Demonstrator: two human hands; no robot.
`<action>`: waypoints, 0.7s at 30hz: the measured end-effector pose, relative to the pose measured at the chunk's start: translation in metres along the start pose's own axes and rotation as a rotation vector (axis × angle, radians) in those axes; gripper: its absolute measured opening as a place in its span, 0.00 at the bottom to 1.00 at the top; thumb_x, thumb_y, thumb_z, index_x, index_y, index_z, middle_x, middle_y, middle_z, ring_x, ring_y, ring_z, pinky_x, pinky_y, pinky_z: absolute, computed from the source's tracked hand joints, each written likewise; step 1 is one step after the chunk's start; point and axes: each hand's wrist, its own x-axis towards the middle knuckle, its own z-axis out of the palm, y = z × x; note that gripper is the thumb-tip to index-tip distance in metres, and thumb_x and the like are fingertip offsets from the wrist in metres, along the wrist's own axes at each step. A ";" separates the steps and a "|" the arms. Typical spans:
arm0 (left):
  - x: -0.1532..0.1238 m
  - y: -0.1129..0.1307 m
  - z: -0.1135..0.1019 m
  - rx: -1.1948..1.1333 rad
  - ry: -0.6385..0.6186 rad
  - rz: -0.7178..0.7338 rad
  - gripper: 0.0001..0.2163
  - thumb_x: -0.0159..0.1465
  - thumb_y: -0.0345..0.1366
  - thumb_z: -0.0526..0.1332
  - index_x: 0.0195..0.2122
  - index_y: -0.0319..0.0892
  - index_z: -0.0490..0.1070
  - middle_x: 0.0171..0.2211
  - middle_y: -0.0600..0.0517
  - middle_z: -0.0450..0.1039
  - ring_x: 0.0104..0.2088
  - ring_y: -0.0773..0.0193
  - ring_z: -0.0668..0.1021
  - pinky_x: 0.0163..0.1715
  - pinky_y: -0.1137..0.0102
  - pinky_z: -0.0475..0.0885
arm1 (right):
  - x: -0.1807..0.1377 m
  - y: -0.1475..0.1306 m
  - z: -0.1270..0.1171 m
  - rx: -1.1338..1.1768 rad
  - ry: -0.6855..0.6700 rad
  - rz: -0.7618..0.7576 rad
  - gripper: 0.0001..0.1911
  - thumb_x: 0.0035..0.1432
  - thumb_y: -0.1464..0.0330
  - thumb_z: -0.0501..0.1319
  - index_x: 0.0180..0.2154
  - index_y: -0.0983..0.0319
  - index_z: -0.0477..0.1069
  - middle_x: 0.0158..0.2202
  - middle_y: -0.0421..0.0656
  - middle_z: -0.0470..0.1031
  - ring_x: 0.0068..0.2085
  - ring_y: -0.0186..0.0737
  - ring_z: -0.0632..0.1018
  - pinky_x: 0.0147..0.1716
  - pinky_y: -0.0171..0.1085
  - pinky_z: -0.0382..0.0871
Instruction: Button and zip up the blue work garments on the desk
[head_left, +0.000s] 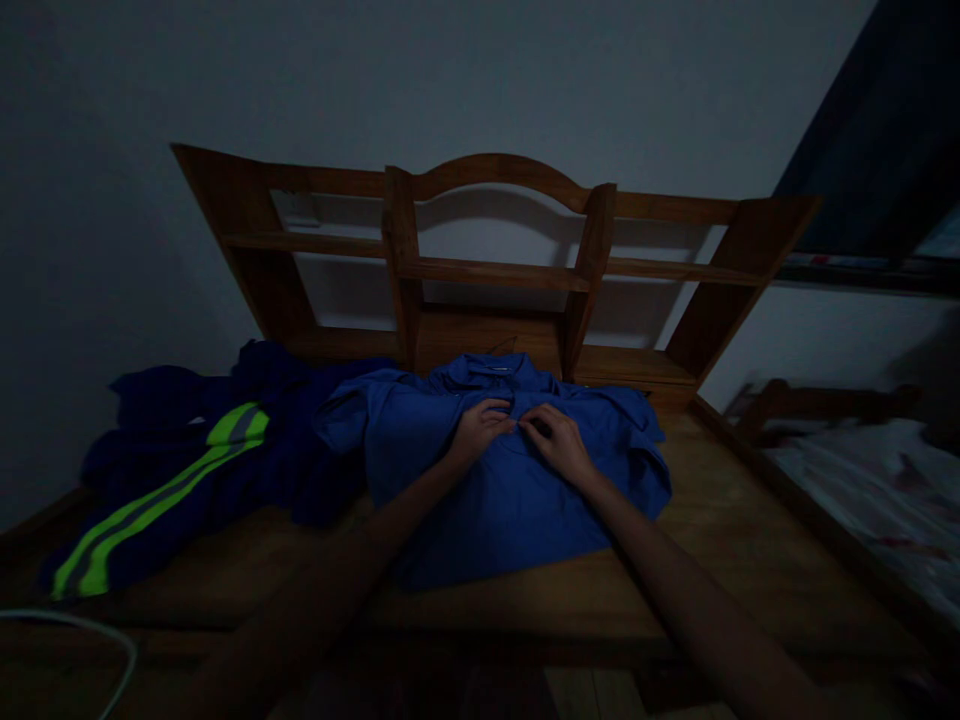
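Observation:
A blue collared shirt [480, 520] lies spread on the wooden desk, its collar toward the back and its sleeves out to the sides. Below the collar, my left hand [482, 432] is closed with its fingertips pinching the front of the shirt. My right hand [559, 443] comes in from the other side, thumb and fingers pinched at the same spot. A tiny pale spot shows between the two sets of fingertips, too small and dim to name.
Left of the shirt lies a heap of dark blue clothing [277, 470] with a yellow-green reflective stripe. A wooden shelf unit [502, 272] stands along the desk's [720, 530] back. A pale cable [90, 625] curves at lower left. A bed with whitish bedding [877, 480] is at right.

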 end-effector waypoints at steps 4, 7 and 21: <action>0.001 0.000 -0.001 0.046 0.010 0.015 0.17 0.46 0.35 0.70 0.36 0.36 0.72 0.28 0.50 0.76 0.29 0.61 0.79 0.36 0.65 0.75 | 0.000 0.000 0.000 0.016 0.028 -0.010 0.07 0.60 0.70 0.55 0.37 0.59 0.72 0.36 0.42 0.72 0.38 0.37 0.73 0.40 0.35 0.66; 0.000 0.000 0.000 0.049 0.027 0.010 0.17 0.46 0.37 0.70 0.36 0.36 0.72 0.28 0.48 0.77 0.30 0.60 0.79 0.36 0.64 0.76 | 0.000 0.000 0.001 0.029 0.048 -0.003 0.07 0.60 0.70 0.55 0.37 0.59 0.72 0.37 0.42 0.73 0.38 0.37 0.74 0.40 0.35 0.67; -0.002 0.007 0.002 0.084 0.030 0.073 0.14 0.49 0.37 0.68 0.34 0.34 0.73 0.28 0.48 0.77 0.27 0.62 0.79 0.32 0.67 0.75 | 0.000 -0.003 0.002 0.067 0.158 0.090 0.09 0.59 0.67 0.57 0.37 0.58 0.76 0.37 0.44 0.75 0.39 0.40 0.75 0.40 0.38 0.69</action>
